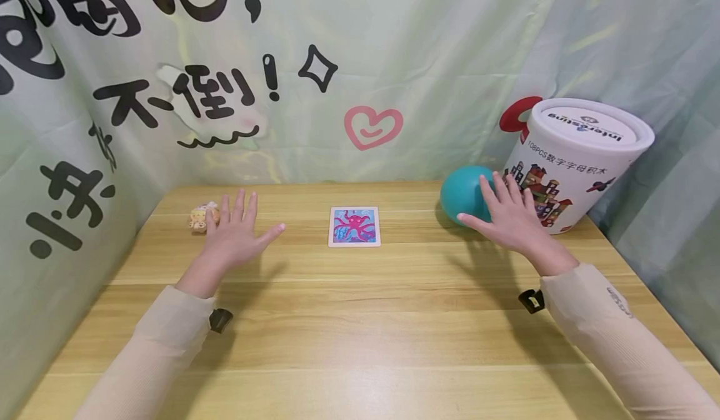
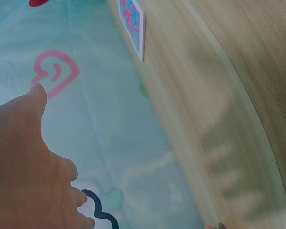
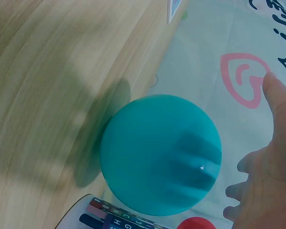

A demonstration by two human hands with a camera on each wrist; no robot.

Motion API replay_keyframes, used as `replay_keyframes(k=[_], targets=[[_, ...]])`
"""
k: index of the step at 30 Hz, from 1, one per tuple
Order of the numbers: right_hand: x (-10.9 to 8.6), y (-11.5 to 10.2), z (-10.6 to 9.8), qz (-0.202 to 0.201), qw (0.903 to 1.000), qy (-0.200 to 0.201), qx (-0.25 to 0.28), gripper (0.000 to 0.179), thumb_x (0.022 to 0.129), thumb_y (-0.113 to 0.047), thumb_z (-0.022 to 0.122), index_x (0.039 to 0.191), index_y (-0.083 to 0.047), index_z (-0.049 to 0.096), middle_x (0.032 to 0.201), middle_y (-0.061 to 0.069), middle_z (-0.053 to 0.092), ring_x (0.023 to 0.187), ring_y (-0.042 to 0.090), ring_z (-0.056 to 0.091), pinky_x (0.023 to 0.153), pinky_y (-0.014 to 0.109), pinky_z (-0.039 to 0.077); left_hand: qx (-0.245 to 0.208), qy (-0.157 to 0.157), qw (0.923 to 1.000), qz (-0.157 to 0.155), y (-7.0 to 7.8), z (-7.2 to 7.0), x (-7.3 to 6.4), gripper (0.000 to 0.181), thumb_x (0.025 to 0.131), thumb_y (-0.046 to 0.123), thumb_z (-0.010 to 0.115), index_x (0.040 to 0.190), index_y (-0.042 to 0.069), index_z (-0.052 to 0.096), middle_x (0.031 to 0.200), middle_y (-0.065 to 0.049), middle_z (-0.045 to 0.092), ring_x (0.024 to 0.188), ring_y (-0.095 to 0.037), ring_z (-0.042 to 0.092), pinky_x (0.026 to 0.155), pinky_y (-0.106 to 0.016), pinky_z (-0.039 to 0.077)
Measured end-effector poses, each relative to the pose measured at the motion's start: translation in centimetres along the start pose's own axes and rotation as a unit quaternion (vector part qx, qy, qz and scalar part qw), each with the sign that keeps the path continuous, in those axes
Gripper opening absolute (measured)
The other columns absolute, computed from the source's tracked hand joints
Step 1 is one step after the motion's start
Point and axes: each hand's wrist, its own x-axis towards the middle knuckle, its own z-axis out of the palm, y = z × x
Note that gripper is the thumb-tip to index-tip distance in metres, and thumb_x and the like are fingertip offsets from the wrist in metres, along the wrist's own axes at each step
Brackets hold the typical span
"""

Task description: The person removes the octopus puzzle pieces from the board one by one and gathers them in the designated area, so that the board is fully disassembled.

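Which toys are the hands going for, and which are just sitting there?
In hand:
- teal ball, by the open right hand
- small toy, by the open left hand

Lying about:
- octopus card
- white tub

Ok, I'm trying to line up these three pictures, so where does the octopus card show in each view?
Head: the octopus card lies flat at the table's middle, between the two hands.
Left wrist: the card sits at the top edge, seen slantwise.
Right wrist: only a corner of it peeks in at the top edge.
Shared landmark: the pink heart on the backdrop, also in the left wrist and right wrist views.
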Motion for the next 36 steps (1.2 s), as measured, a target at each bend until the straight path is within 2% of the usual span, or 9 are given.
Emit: replay_keyframes(k=[13,20,29,36], targets=[[0.0,-0.3,-0.4,-0.006,1.0000,0.002,-0.007,0.095,0.086,-0.063,0.044,0.147,-0.002,0.005,0.149,0.026,-0.001,0.134,0.043,-0.009,0.100,0.063,-0.007,0.011,-0.007,0.9999,0.000,0.2,-0.3,0.0,0.098,0.084,0.074,0.018,0.145,0.003,-0.011,0.146,-0.018,-0.023,0.128,-0.040,-0.027,0.094,-0.059,-0.023],[0.0,-0.8,-0.9,-0.011,0.9999,0.006,-0.009,0.094,0.086,-0.063,0.045,0.147,-0.002,0.006,0.150,0.025,-0.001,0.134,0.043,-0.008,0.101,0.063,-0.006,0.021,-0.001,0.9998,0.007,0.4,-0.5,0.0,0.096,0.085,0.073,0.020,0.145,0.003,-0.009,0.146,-0.018,-0.023,0.128,-0.040,-0.026,0.094,-0.059,-0.022],[1.4,-3.1,-1.0,-0.058,0.9979,0.026,0.007,0.093,0.086,-0.060,0.048,0.147,-0.002,0.009,0.149,0.026,0.006,0.135,0.043,-0.003,0.104,0.061,0.001,0.004,0.009,0.9996,0.026,1.3,-0.5,0.7,0.098,0.084,0.073,0.023,0.145,0.004,-0.010,0.146,-0.016,-0.024,0.128,-0.038,-0.027,0.094,-0.060,-0.020],[3.1,-5.4,0.4,-0.092,0.9951,0.004,0.036,0.092,0.087,-0.060,0.047,0.148,-0.004,0.007,0.151,0.022,0.002,0.136,0.037,-0.007,0.106,0.055,0.002,-0.008,0.005,0.9991,0.041,3.0,0.1,2.2,0.097,0.085,0.072,0.029,0.145,0.009,-0.014,0.148,-0.015,-0.020,0.130,-0.034,-0.026,0.100,-0.057,-0.015]])
